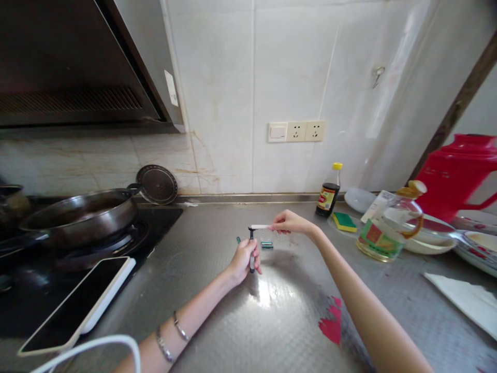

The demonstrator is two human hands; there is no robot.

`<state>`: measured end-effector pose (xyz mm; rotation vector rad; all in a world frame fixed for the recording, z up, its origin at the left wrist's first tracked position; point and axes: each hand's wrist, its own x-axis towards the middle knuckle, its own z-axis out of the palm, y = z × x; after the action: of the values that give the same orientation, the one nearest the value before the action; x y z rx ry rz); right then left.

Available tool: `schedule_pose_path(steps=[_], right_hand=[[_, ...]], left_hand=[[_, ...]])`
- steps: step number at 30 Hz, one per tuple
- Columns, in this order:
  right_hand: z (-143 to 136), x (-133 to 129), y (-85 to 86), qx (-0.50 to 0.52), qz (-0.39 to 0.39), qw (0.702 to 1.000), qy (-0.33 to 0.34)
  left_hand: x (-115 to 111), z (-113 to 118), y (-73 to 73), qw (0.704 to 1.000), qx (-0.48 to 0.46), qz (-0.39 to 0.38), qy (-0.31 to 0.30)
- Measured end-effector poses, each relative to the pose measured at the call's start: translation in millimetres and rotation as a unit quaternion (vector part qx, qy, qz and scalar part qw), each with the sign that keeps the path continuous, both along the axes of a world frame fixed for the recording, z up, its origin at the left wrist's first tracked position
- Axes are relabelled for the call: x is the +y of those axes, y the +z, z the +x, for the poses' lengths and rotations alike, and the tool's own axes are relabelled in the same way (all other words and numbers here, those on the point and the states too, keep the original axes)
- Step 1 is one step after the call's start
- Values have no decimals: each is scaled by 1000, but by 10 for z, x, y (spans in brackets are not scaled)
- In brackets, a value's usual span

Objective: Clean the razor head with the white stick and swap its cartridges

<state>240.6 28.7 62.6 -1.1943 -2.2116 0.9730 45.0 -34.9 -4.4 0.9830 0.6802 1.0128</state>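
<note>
My left hand (245, 259) is wrapped round the dark and grey handle of a small razor-like tool (252, 235), held upright with its black head at the top. My right hand (289, 223) pinches a thin white stick (261, 226), whose far end meets the tool's head. Just right of the tool, small green and silver pieces (267, 244) lie on the metal counter (217, 321). Another green piece (238, 240) shows beside my left fingertips, partly hidden.
A phone (79, 305) and pan (83, 215) on the stove (23, 295) stand left. Toward the right are a sauce bottle (328, 191), sponge (344, 222), oil jug (388, 233), bowls (430, 243), red thermos (460, 173) and white paper (466, 300). A white cable (104, 339) curves at bottom left.
</note>
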Motion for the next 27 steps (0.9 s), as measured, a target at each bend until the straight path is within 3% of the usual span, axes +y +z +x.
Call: schedule_pose_path(steps=[3, 7, 12, 16, 22, 27], right_hand=[[-32, 0, 0, 13, 18, 999, -25], [-73, -6, 5, 4, -2, 1000, 12], [-69, -17, 15, 25, 38, 998, -45], [-71, -27, 16, 16, -31, 999, 22], [24, -16, 59, 26, 3, 998, -63], [143, -185, 330, 26, -20, 999, 34]], left_hand=[[4, -2, -8, 1000, 3, 7, 3], [3, 1, -7, 1000, 2, 8, -5], [-9, 4, 8, 1000, 6, 16, -10], [-20, 10, 10, 1000, 7, 14, -17], [-12, 15, -9, 997, 41, 59, -24], [57, -35, 8, 988, 75, 129, 30]])
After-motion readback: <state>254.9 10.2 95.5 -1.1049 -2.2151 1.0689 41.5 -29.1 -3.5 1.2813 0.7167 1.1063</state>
